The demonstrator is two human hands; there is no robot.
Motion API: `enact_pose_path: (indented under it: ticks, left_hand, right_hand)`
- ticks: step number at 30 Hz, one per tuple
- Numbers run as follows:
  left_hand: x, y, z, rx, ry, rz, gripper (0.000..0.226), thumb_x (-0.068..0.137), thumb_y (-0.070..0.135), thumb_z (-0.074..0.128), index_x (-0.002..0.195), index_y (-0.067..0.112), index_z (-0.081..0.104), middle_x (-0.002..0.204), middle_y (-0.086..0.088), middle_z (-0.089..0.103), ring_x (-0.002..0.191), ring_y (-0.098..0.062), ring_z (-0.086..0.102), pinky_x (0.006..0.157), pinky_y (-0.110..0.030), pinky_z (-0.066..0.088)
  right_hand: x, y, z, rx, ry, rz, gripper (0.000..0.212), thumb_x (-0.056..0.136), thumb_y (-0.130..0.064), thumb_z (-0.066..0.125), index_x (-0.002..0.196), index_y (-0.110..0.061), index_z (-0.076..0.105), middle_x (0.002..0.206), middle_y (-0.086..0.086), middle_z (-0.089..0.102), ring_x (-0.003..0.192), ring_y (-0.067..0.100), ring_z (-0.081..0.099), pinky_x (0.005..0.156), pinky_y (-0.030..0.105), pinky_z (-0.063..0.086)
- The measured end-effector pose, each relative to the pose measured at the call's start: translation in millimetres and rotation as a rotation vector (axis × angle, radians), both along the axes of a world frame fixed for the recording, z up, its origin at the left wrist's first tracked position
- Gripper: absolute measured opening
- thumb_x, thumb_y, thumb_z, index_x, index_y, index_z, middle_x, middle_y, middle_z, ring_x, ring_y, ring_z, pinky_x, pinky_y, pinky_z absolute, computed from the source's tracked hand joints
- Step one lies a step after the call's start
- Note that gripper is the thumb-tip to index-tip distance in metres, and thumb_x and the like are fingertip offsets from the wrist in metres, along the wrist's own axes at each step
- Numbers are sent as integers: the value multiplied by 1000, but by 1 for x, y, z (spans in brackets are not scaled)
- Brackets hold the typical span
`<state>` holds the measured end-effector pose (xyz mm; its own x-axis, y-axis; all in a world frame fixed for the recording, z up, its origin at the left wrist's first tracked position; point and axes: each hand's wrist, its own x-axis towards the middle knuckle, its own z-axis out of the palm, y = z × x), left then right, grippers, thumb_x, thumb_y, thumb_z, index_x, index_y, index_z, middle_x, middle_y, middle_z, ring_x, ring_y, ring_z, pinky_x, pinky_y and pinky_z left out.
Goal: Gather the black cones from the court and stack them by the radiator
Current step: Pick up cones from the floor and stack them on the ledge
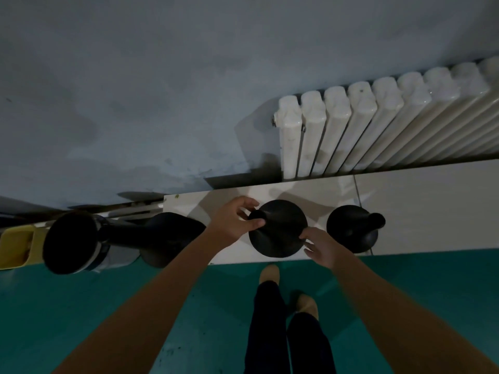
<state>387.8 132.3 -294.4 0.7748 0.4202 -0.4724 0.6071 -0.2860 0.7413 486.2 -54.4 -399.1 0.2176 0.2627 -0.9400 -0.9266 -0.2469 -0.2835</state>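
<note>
While upright, cone (280, 234) between hands (232, 221) (325, 248)

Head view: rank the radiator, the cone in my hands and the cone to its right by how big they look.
1. radiator: largest by far, even cropped at the frame edge.
2. held cone.
3. right cone: looks slightly smaller, but the held one may be nearer the camera, so their true order is unsure.
</note>
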Motion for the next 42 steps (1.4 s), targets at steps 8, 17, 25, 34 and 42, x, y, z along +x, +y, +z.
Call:
enact_pose_path:
  ticks: [8, 17, 25, 34, 42]
  left_hand:
    - [0, -12, -2, -55, 18, 19, 32, 83, 4, 70, 109, 16, 56, 92, 7, 59, 78, -5, 56, 72, -13, 44]
    - [16, -37, 47, -32, 78, -71, 22, 84, 12, 68, 89, 32, 59, 88, 8, 66, 92, -20, 64, 87, -34, 51]
    - [37, -76, 107, -132, 70, -9, 10, 94, 5, 51, 95, 9, 59, 78, -3, 65, 65, -15, 61, 58, -23, 45]
    - [40, -116, 152, -213, -12, -28, 12, 93, 10, 53, 90, 14, 63, 84, -4, 70, 71, -15, 66, 65, -24, 47]
    - [45, -130, 192, -70, -60, -277, 13, 92, 9, 52, 94, 14, 63, 86, -2, 70, 77, -15, 67, 66, -24, 45]
  right_hand:
    - [-3, -16, 35, 33, -118, 119, 40, 102, -13, 40, 139, 0, 40, 145, 17, 42, 136, 31, 39, 112, 37, 28]
    - [18, -29, 122, 68, -280, 107, 21, 99, -16, 44, 110, -5, 57, 91, 10, 65, 89, 26, 63, 74, 28, 43]
    - [31, -89, 208, 267, -520, 6, 22, 99, -18, 46, 103, -6, 64, 107, 15, 70, 99, 26, 67, 97, 35, 46]
    - [6, -140, 262, 279, -683, -41, 28, 99, -17, 45, 114, -1, 63, 111, 19, 68, 97, 29, 67, 87, 32, 51]
    - [-15, -163, 293, 294, -826, -176, 23, 95, -12, 53, 114, -3, 63, 107, 15, 70, 96, 27, 69, 90, 34, 51]
